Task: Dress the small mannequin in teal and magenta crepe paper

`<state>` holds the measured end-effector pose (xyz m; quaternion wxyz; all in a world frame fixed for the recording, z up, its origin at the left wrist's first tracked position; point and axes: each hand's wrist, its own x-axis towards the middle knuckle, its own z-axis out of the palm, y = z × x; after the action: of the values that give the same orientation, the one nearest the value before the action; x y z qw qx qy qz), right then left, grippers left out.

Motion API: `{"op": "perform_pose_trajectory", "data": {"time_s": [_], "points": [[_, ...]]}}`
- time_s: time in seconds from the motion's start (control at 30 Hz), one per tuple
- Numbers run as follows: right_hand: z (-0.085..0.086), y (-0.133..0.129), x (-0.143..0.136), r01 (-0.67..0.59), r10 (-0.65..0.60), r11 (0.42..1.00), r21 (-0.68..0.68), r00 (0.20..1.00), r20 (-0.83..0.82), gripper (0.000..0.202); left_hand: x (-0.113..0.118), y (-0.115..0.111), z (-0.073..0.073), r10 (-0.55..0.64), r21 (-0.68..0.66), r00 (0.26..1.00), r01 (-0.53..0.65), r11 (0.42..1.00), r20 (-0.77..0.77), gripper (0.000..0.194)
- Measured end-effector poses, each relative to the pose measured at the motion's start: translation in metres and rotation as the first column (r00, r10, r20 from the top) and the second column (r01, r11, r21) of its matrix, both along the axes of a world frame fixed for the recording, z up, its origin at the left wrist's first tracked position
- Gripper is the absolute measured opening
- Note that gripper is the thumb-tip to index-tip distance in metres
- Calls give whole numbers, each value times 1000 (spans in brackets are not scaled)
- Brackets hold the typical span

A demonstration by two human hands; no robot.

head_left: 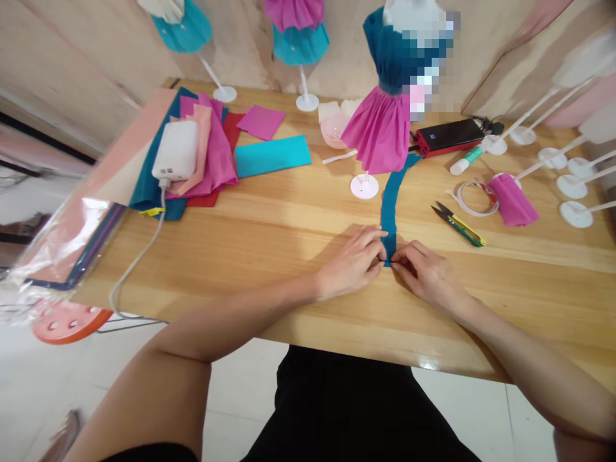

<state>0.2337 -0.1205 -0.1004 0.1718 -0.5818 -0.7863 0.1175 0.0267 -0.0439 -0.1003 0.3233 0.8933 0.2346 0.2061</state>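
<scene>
Centring the clock on the pinched cloth end, aiming 12 away from the body. Working just beyond the near edge of the wooden table (269,253), crossing it with forearms (269,305) at 8 and 4. Having sliding room toward 9, as far as the white cable (145,246), and toward 3, past the knuckles. Gripping the teal strip (389,204) near table middle: pinching its near end's left margin with left hand (353,260), right margin with right hand (428,273), closing thumb and fingers on both.

Going farther: meeting snips (459,224) at 2, then white coil (474,210) and magenta roll (513,200); glue stick (466,160) at 1, red-black power bank (450,136) beyond; dressed stand (378,128) near 12, blocking straight reach; turquoise rectangle (274,156) between 10 and 11; fabric pile (219,163) at 10.

Tracing the long axis: running from 6 toward 12, bending toward 1, partly hiding behind the magenta skirt (375,138), reaching close to the power bank; not telling whether touching.
</scene>
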Motion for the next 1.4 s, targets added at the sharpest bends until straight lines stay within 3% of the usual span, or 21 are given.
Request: {"op": "perform_pose_trajectory", "data": {"time_s": [0.43,0.7,1.03,1.4], "points": [[-4,-1,0,-41,39,995,94,999,18,8,0,0,-2,-2,26,1000,2,1000,-3,9],[-2,-2,0,-41,39,997,58,999,32,12,0,0,-4,-7,21,1000,8,1000,-19,10],[3,-2,0,-16,17,1000,2,997,-75,6,0,0,-3,1,11,1000,-1,1000,0,9],[5,-1,-3,28,-26,999,24,995,-98,7,1,1,-2,4,12,1000,-4,1000,-22,12]]}}
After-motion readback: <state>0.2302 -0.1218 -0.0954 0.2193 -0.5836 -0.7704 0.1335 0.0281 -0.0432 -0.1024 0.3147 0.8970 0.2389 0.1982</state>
